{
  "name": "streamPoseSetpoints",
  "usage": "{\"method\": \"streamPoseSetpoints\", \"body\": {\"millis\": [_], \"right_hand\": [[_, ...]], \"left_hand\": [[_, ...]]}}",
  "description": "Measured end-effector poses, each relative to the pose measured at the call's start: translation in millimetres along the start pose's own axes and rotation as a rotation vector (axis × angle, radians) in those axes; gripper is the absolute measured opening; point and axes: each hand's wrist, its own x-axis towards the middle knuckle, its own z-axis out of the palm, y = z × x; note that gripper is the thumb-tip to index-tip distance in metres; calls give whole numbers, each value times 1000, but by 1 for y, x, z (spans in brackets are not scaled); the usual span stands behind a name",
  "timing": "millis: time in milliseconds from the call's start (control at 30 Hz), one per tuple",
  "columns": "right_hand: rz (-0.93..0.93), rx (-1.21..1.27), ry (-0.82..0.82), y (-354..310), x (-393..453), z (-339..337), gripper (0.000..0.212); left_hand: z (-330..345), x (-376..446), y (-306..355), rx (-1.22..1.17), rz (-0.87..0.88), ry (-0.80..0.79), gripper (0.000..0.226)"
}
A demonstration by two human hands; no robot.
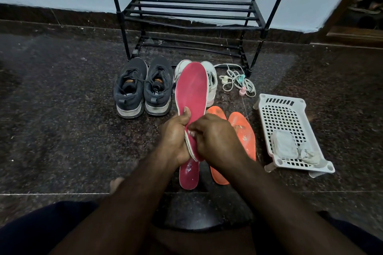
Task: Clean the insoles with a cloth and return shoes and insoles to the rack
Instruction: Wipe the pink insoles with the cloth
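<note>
Pink insole [191, 89] is gripped at its heel end by both hands, left hand [176, 136] wrapped round the edge, right hand [215, 138] pinching it, no cloth visibly held; dirt could be missed if wiped bare-handed, cloth [290, 147] left in the right-side tray [267, 114].

Matt pink foam insole [191, 91], perforated white plastic tray [290, 109], speckled polished stone floor [62, 109]
</note>
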Motion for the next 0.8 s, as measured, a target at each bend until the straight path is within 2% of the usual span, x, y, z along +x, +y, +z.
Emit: {"method": "streamPoseSetpoints", "body": {"millis": [67,133,233,300,433,533,633,700,800], "right_hand": [[-11,5,-116,-3,-4,-2,24],[8,64,-129,0,-5,-6,16],[34,102,70,5,0,-10,12],[32,77,143,5,5,-6,10],[1,142,-30,-2,-4,-3,16],[51,213,-168,3,-6,-13,18],[96,270,59,7,0,-15,19],[65,224,124,2,1,-9,18],[50,182,-48,-5,-6,-6,16]], "left_hand": [[-1,3,0,13,10,30,51],[-1,4,1,18,23,50,45],[-2,4,-2,3,29,18,51],[-1,1,-3,-10,19,-22,51],[-5,4,-6,-10,-13,-12,44],[-6,8,-5,-14,9,23,41],[-3,6,-4,-27,1,-18,62],[-2,5,-4,-22,-19,-54,59],[-5,5,-2,-72,-58,-42,53]]}}
